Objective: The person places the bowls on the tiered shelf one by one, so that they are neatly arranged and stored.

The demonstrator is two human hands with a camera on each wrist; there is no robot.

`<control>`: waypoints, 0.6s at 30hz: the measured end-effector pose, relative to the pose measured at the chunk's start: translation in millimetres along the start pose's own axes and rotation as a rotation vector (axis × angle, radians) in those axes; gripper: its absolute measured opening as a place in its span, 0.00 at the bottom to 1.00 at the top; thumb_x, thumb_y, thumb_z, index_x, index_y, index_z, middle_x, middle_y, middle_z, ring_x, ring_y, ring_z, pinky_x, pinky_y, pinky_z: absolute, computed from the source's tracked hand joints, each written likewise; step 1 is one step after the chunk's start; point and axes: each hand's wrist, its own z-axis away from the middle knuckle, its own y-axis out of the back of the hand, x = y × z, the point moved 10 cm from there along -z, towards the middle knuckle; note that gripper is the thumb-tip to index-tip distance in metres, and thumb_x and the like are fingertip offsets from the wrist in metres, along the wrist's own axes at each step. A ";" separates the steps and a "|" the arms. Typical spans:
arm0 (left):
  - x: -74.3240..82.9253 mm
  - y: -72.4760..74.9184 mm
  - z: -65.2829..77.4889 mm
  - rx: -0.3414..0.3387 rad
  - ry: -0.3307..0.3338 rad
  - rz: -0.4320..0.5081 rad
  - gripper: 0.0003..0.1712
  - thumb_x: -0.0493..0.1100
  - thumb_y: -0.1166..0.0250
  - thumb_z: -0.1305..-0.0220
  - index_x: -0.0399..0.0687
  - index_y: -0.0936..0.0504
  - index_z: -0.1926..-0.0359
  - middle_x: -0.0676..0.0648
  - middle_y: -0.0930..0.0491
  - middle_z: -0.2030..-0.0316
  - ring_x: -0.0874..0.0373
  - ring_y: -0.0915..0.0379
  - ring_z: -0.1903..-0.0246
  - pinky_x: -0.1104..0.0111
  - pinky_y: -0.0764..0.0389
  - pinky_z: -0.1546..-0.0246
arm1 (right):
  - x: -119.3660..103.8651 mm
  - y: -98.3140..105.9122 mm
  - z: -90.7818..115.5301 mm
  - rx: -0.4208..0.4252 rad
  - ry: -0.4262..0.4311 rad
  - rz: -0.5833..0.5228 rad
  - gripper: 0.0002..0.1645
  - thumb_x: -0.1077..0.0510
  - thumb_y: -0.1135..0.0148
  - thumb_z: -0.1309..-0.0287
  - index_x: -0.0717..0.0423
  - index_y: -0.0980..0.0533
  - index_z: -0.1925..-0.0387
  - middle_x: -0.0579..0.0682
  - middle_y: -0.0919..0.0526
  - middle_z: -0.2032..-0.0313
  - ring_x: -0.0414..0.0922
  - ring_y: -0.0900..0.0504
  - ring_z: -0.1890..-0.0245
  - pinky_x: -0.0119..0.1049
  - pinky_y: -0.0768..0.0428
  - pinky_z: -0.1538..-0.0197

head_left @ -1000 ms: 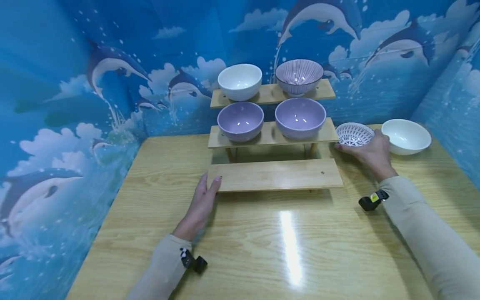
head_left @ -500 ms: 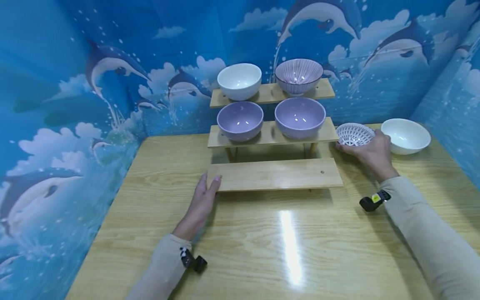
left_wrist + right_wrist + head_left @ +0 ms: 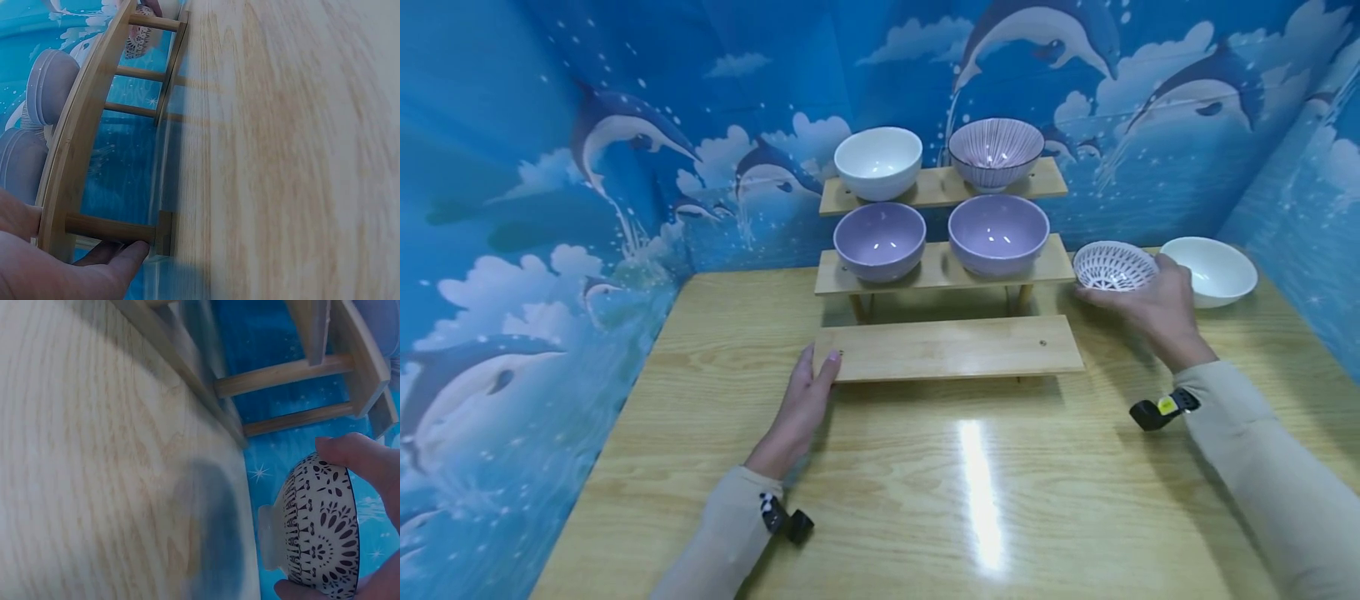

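My left hand (image 3: 801, 400) grips the left end of the lowest board of a three-tier wooden display stand (image 3: 951, 350). In the left wrist view its thumb lies over the board and its fingers (image 3: 134, 256) reach beneath, by a round leg. At the stand's right side, my right hand (image 3: 1165, 312) holds a small white bowl with a dark petal pattern (image 3: 1116, 265) by its rim, opening upward. The right wrist view shows this patterned bowl (image 3: 322, 531) between thumb and fingers, its pale foot apart from the tabletop.
On the middle tier sit two purple bowls (image 3: 880, 242). The top tier bears a white bowl (image 3: 878, 164) and a striped bowl (image 3: 996, 154). Another white bowl (image 3: 1213, 271) stands on the wooden table (image 3: 887, 492) behind my right hand. A blue dolphin backdrop (image 3: 760, 75) surrounds the table.
My right hand and the patterned bowl have shifted slightly to the right and up from the table. My left hand has stayed in place on the stand.
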 end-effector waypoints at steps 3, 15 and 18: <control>0.1 -0.4 -0.4 0.000 -0.001 0.004 0.47 0.67 0.55 0.23 0.50 0.64 0.18 0.46 0.62 0.19 0.48 0.72 0.21 0.49 0.63 0.23 | -0.9 2.5 5.9 -0.011 -0.010 0.004 0.84 0.35 0.18 0.60 0.69 0.62 0.22 0.76 0.54 0.27 0.72 0.47 0.28 0.65 0.43 0.28; -0.7 0.0 1.0 -0.006 0.003 -0.002 0.48 0.67 0.55 0.24 0.50 0.65 0.18 0.44 0.65 0.19 0.46 0.73 0.21 0.46 0.64 0.24 | -12.5 17.9 35.6 -0.018 0.067 -0.038 0.82 0.40 0.16 0.59 0.67 0.62 0.21 0.73 0.58 0.24 0.71 0.49 0.27 0.66 0.45 0.27; -0.7 0.0 1.0 -0.008 0.002 -0.004 0.49 0.68 0.55 0.24 0.50 0.65 0.18 0.44 0.66 0.19 0.45 0.73 0.21 0.46 0.64 0.24 | -16.2 21.9 45.3 -0.019 0.086 -0.028 0.81 0.41 0.16 0.58 0.66 0.62 0.21 0.73 0.58 0.24 0.71 0.49 0.27 0.67 0.43 0.29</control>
